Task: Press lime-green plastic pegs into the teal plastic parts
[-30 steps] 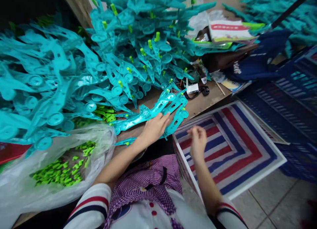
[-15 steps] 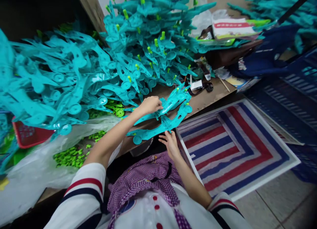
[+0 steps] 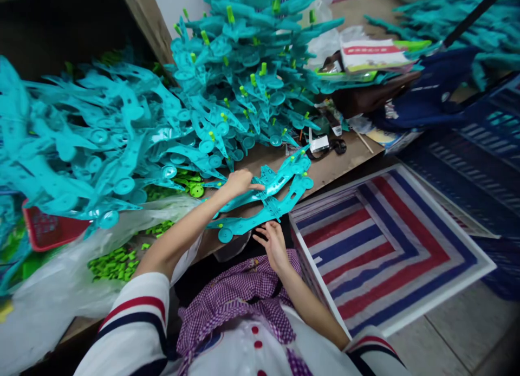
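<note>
Two long, curved teal plastic parts lie in front of me. The nearer teal part (image 3: 244, 222) has a round disc at each end and small green pieces on it. Behind it lies the farther teal part (image 3: 284, 176). My left hand (image 3: 239, 184) is curled over the left half of the farther part, its thumb pointing right; the other fingertips are hidden. My right hand (image 3: 275, 247) is open below the nearer part, fingers spread and fingertips close to its front edge. I cannot tell whether they touch it.
A big heap of similar teal parts (image 3: 244, 83) rises behind, with more piled left. Small green pieces (image 3: 117, 263) lie on a plastic sheet (image 3: 60, 295) by a red basket (image 3: 52, 227). To the right stand a white-rimmed box with striped cloth (image 3: 410, 251) and blue crates (image 3: 442, 170).
My left hand has shifted a little left along the farther part, its thumb now stretched out. My right hand has drawn slightly down and left from the nearer part. The view has tilted slightly.
</note>
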A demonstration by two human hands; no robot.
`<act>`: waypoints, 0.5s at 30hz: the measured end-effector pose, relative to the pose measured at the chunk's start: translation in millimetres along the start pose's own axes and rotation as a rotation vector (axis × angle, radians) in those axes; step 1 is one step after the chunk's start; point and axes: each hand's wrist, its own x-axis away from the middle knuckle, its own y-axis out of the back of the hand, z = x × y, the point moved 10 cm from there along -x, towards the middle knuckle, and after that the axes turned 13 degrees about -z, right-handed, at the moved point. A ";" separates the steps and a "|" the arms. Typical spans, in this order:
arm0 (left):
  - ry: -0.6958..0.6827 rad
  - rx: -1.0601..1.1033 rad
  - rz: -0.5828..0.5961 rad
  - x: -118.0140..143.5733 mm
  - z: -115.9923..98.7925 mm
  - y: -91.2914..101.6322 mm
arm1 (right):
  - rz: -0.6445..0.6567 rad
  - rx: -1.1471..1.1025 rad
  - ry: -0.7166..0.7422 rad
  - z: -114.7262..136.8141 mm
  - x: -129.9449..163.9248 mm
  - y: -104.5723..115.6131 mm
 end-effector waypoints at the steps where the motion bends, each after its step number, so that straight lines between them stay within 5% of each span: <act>1: -0.027 0.024 0.002 1.7 -5.6 -1.6 | -0.002 0.003 0.014 0.7 0.9 -1.2; 7: -0.110 0.311 0.102 -2.6 -53.6 -25.5 | -0.036 -0.041 0.109 14.0 9.7 -5.0; 12: -0.096 0.721 0.258 7.0 -94.4 -50.1 | -0.121 -0.072 0.354 47.2 7.3 3.8; 15: -0.059 0.793 0.137 8.5 -99.1 -43.3 | -0.073 -0.046 0.358 56.2 -3.6 -3.1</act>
